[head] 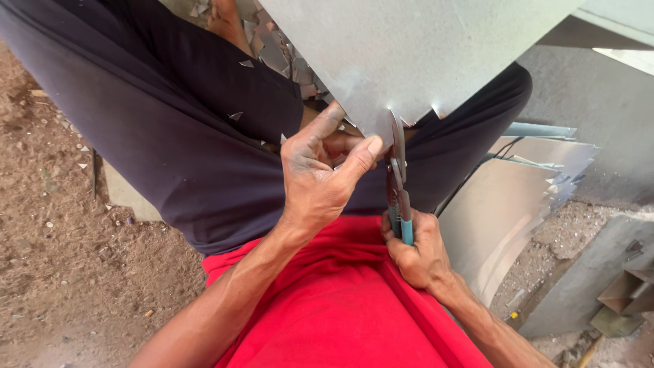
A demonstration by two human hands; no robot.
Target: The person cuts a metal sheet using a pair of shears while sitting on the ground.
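left hand [320, 174]: pinches metal sheet [422, 48] edge just beside the snips, thumb pressing
right hand [419, 249]: wrapped shut on tin snips [397, 180], blades up, tips at sheet's lower edge
step: looks mid-notching; next bite needs sheet held taut
right of hands: cut sheet stack [518, 197]

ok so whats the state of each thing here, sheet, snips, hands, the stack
metal sheet: resting across the lap, near edge notched
snips: blades at the sheet's edge
left hand: pinching the sheet's edge beside the blades
right hand: closed round the blue handles
stack of cut sheets: lying at the right, edges notched
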